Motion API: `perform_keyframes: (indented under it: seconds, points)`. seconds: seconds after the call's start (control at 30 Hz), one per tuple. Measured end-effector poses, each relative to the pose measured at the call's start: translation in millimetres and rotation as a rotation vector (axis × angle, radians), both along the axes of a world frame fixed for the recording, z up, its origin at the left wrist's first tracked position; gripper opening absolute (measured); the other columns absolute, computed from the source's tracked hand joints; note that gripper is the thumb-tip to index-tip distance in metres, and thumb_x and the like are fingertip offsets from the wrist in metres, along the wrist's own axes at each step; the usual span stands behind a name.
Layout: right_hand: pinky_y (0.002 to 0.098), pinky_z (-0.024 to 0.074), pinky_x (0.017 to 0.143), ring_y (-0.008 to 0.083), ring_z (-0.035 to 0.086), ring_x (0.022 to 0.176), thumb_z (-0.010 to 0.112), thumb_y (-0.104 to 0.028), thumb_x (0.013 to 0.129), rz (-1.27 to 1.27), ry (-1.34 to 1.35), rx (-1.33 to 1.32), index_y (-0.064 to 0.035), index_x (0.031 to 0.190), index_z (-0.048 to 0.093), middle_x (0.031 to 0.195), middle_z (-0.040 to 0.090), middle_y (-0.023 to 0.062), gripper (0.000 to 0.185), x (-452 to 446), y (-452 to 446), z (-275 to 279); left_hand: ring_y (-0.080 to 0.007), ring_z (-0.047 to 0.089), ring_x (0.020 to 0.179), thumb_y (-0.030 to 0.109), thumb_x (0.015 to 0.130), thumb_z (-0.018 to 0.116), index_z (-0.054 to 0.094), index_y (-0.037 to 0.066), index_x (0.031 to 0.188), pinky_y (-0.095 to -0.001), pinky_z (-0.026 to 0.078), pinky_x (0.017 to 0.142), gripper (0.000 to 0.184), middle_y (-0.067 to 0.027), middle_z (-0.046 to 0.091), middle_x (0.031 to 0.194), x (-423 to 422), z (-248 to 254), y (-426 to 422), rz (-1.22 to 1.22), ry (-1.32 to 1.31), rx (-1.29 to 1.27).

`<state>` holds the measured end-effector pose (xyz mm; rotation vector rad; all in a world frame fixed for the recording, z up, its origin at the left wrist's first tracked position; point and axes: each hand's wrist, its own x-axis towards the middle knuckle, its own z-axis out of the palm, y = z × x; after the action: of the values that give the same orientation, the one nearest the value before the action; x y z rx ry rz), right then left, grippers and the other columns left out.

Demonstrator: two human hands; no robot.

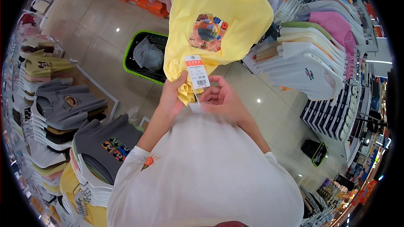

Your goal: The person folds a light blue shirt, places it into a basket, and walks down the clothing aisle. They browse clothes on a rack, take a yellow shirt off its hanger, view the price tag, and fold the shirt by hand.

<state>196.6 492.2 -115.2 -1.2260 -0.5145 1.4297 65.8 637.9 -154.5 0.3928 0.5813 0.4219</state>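
Observation:
A yellow T-shirt [248,21] with a balloon print hangs in front of me, its lower part bunched up. My left hand [172,94] is closed on the gathered yellow fabric. Over that fabric lies a white and red price tag [197,72] reading 29.00. My right hand [219,96] has its fingers curled beside the tag's right edge, by a small white label [196,108] under the tag; what its fingertips pinch is too small to make out.
Behind the shirt, a green-rimmed black basket [131,46] holding a grey bagged item stands on the tiled floor. Racks of shirts line the left [67,105] and right [311,54]. Another black basket [313,151] is at lower right.

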Motion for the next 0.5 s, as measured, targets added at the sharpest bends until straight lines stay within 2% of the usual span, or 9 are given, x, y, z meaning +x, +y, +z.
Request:
perform_keyframes:
  seconds: [0.17,0.27,0.37,0.5]
  points:
    - [0.0230,0.0497,0.081,0.0077,0.061,0.091,0.076,-0.007,0.083,0.141,-0.162,-0.031,-0.0045,0.118,0.059,0.101,0.065,0.0001,0.039,-2.8,-1.4,-10.8,-0.0239,0.065,0.111,0.014,0.101,0.054,0.046,0.002,0.137,-0.0395,0.056,0.093,0.039,-0.0113,0.062,0.126,-1.3,-5.1,-1.1,0.042,0.012,-0.016]
    - [0.0222,0.0491,0.078,0.0055,0.060,0.086,0.073,-0.010,0.087,0.176,-0.168,-0.075,-0.0023,0.107,0.066,0.097,0.067,-0.0005,0.022,-2.8,-0.6,-2.5,-0.0236,0.065,0.111,0.014,0.101,0.054,0.046,0.002,0.137,-0.0399,0.056,0.093,0.039,-0.0107,0.062,0.126,-4.5,-16.2,-0.1,0.047,-0.039,-0.036]
    - [0.0226,0.0492,0.076,0.0049,0.060,0.084,0.070,-0.010,0.090,0.217,-0.236,-0.067,-0.0021,0.108,0.067,0.096,0.068,0.0001,0.020,-1.7,-0.5,1.0,-0.0235,0.064,0.111,0.014,0.100,0.053,0.047,0.002,0.136,-0.0400,0.055,0.094,0.038,-0.0103,0.063,0.125,-8.6,-26.0,1.6,0.060,-0.055,-0.080]
    - [0.0240,0.0500,0.075,0.0070,0.061,0.085,0.067,-0.011,0.092,0.102,-0.183,-0.090,-0.0007,0.113,0.063,0.095,0.067,0.0020,0.024,-4.9,-0.4,-4.2,-0.0240,0.064,0.111,0.010,0.099,0.051,0.048,0.002,0.135,-0.0398,0.053,0.096,0.038,-0.0110,0.063,0.124,-15.4,-46.6,7.0,0.082,-0.119,-0.224]
